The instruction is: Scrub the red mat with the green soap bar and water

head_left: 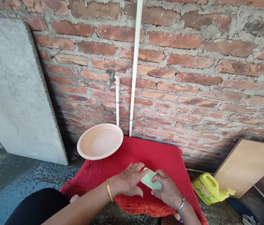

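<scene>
A small pale green, flat object with rounded corners, perhaps a box or a soap bar (pixel 149 178), is gripped in my right hand (pixel 168 190), thumb on the near side and fingers over the far side. My left hand (pixel 129 181) hovers just left of it with fingers spread, the fingertips close to its left end; whether they touch it I cannot tell. Both hands are above a red cloth (pixel 155 153) draped over a low surface. A gold bangle circles my left wrist and a silver one my right.
A pale pink basin (pixel 100 142) rests on the cloth's far left corner, below a grey tap (pixel 110 77). A white pipe (pixel 135 62) runs down the brick wall. At left leans a grey slab (pixel 19 87); at right stand a yellow jug (pixel 209 189) and a tan board (pixel 249 165).
</scene>
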Tool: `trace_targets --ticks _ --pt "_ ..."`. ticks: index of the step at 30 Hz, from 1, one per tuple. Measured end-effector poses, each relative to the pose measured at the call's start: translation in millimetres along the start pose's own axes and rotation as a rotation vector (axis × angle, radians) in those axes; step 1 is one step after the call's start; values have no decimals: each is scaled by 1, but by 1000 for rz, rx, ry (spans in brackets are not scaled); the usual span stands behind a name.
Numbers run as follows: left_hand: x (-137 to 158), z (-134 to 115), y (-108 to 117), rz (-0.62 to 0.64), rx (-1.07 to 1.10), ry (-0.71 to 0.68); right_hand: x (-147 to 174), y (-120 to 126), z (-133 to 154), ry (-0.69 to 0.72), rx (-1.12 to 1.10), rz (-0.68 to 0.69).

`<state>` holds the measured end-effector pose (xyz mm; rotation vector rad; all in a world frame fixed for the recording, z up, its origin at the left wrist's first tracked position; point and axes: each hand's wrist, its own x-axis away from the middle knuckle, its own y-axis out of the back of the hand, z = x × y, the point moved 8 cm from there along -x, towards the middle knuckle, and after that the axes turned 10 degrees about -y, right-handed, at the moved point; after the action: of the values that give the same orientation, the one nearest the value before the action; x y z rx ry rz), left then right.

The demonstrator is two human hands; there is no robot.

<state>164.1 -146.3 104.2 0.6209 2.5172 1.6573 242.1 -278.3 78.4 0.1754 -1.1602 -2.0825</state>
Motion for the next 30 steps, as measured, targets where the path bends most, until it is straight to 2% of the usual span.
trace_targets --ticks 2,4,7,13,18,21,23,25,28,30 --pt "-14 -20 -22 30 32 -99 3 -4 5 32 -5 36" --pt "-24 -29 -32 -15 52 -132 6 -7 0 37 -51 50" --pt "-31 -32 -37 -58 82 -106 11 -16 -12 52 -134 87" --pt "-35 -36 -54 34 113 -133 11 -30 -23 115 -282 167" --pt "-35 -38 -58 -45 49 -137 12 -24 -25 114 -344 205" --pt "-33 -37 -60 -73 30 -101 12 -13 -23 161 -427 192" --pt "-31 -26 -61 -89 48 -36 5 -2 -36 129 -483 107" --pt "-30 -2 -59 -140 74 104 -6 11 -65 0 -481 -87" --pt "-32 41 -45 -288 62 364 -16 24 -116 -214 -292 -474" --pt "-44 56 -30 -379 14 464 -16 23 -131 -261 -71 -670"
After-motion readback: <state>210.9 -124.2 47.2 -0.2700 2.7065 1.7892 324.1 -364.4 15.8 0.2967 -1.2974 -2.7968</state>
